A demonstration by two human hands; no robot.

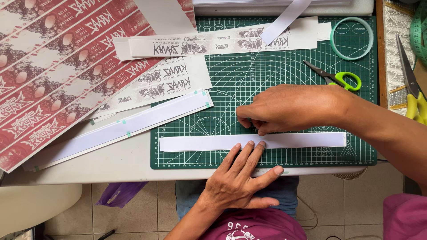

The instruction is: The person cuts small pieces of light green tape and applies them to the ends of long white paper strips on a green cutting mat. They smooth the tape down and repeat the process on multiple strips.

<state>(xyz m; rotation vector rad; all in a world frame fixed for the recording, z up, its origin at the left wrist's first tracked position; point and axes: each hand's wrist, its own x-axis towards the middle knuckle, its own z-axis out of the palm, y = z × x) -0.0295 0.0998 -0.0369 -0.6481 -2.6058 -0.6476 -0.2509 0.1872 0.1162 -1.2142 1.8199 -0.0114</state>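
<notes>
A long white paper strip lies flat along the near part of the green cutting mat. My left hand rests on the mat's front edge, its fingertips pressing the strip's lower edge near the middle. My right hand comes in from the right and hovers over the strip's upper edge, fingers curled together as if pinching something small; what it pinches is hidden. The two hands nearly touch at the strip's middle.
Green-handled scissors and a pale green tape ring lie at the mat's far right. Printed white strips and more blank strips lie left. Red printed sheets cover the table's left. Yellow-handled shears sit at the right edge.
</notes>
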